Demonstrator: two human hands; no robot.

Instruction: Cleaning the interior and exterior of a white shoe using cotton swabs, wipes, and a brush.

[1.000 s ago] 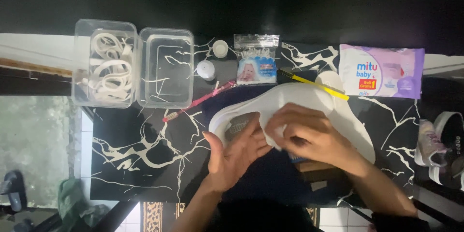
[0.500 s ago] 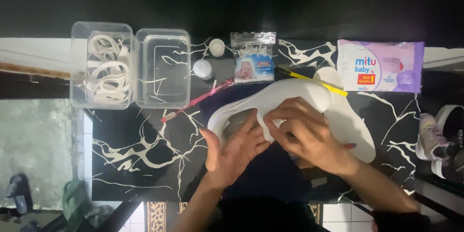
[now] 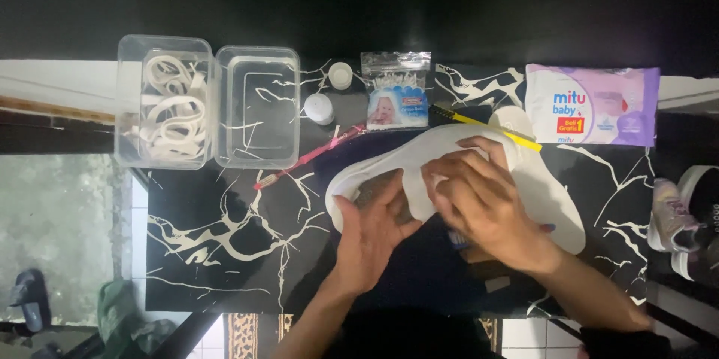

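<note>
A white shoe (image 3: 556, 206) lies on its side on the black marble-patterned table (image 3: 217, 232), with its opening toward the left. My left hand (image 3: 369, 230) holds the shoe at the opening, fingers laid against its inner side. My right hand (image 3: 485, 200) presses a white cloth (image 3: 416, 193) flat onto the shoe's upper, fingers spread toward the far edge. A small blue thing (image 3: 457, 238) peeks out under my right palm; I cannot tell what it is.
At the back left stand a clear box of white laces (image 3: 165, 108) and a second clear box (image 3: 258, 106). A pink toothbrush (image 3: 307, 155), small white bottle (image 3: 319, 108), cap (image 3: 341, 74), swab bag (image 3: 398, 91), yellow-handled brush (image 3: 488, 126) and wipes pack (image 3: 592, 107) lie behind the shoe. Another shoe (image 3: 674, 218) sits at right.
My right hand slid up and to the right over the shoe and flattened its fingers on the cloth. My left hand shifted slightly right along the opening.
</note>
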